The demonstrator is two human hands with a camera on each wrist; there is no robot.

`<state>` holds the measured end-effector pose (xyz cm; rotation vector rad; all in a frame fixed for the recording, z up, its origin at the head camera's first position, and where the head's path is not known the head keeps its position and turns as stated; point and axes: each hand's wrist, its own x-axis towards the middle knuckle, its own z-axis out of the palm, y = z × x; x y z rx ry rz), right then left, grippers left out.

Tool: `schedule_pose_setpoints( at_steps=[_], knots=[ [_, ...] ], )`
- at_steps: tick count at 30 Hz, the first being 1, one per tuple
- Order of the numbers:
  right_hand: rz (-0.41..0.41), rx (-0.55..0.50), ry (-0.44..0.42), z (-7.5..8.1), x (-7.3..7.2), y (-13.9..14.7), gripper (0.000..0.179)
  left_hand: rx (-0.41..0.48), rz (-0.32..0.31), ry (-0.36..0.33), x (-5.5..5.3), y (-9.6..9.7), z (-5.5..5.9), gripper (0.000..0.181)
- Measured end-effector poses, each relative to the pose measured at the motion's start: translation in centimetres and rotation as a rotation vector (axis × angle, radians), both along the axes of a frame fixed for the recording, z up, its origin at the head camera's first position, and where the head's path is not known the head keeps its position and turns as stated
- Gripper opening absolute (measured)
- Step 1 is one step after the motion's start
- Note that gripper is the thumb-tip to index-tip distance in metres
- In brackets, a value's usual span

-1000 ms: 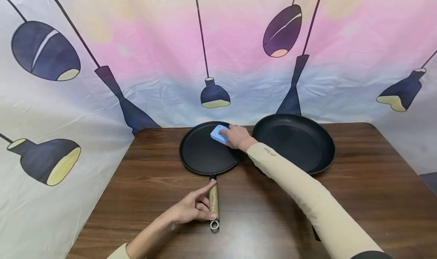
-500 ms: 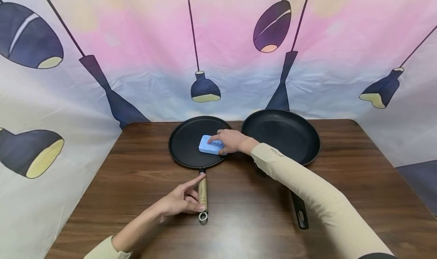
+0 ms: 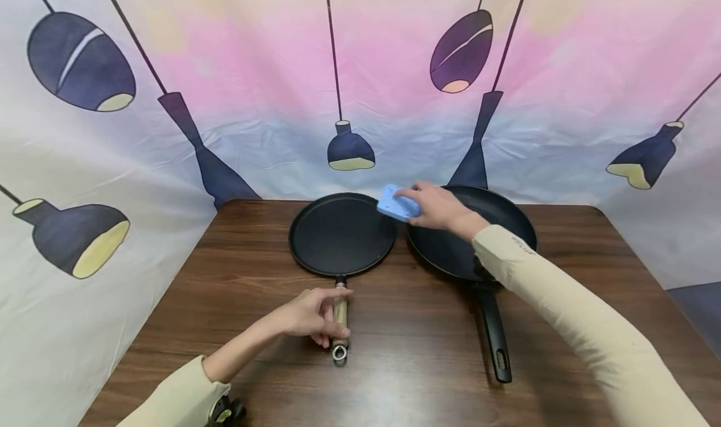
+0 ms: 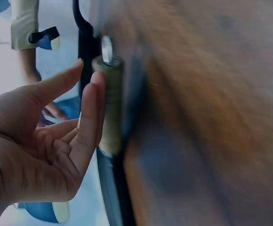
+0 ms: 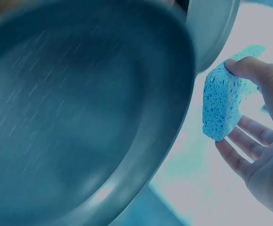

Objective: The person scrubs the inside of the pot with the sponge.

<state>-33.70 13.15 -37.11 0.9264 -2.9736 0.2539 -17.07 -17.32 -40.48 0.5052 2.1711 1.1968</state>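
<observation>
A blue sponge [image 3: 398,203] is pinched between the thumb and fingers of my right hand [image 3: 442,209]. It is held up over the gap between the two pans, apart from the surface in the right wrist view. My left hand [image 3: 312,314] is at the wooden handle [image 3: 340,311] of a flat black griddle pan [image 3: 342,236], its index finger and thumb extended across the handle. In the left wrist view the handle [image 4: 112,103] shows past the fingers, which are not wrapped round it; contact is hard to tell.
A deeper black frying pan [image 3: 450,245] stands to the right of the griddle, its black handle [image 3: 493,333] toward the front. Both lie on a wooden table [image 3: 253,252]. A cloth printed with lamps [image 3: 270,101] hangs behind the table.
My right hand wiped the sponge across the griddle, then lifted it off toward the frying pan on the right. My left hand stays at the griddle handle, its fingers slightly shifted.
</observation>
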Motion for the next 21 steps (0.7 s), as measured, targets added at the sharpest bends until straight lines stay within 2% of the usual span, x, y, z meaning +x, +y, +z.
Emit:
schedule_pose_setpoints(
  at_steps=[3, 5, 8, 10, 14, 19, 21],
  knots=[
    [-0.036, 0.007, 0.01, -0.2, -0.2, 2.7, 0.063, 0.007, -0.041, 0.066, -0.7, 1.7, 0.5, 0.07],
    [-0.045, 0.028, 0.027, -0.5, -0.2, 4.2, 0.064, 0.057, -0.063, 0.044, -1.0, 3.5, 0.5, 0.066],
    [-0.052, 0.072, 0.049, -0.9, -0.5, 6.2, 0.063, 0.144, -0.085, -0.059, -1.0, 7.0, 0.3, 0.065],
    [-0.063, 0.098, 0.051, -1.1, -0.7, 7.2, 0.06, 0.19, -0.079, -0.154, -0.8, 9.6, 0.1, 0.068],
    [-0.09, 0.175, 0.064, -1.7, -1.2, 8.7, 0.054, 0.232, -0.067, -0.273, 0.1, 13.9, -0.3, 0.072],
    [-0.101, 0.286, 0.127, -2.8, -2.0, 10.0, 0.047, 0.305, -0.106, -0.378, 1.8, 17.4, -1.4, 0.074],
    [-0.113, 0.312, 0.145, -3.2, -2.3, 10.4, 0.046, 0.337, -0.123, -0.44, 2.5, 18.4, -1.8, 0.073]
  ],
)
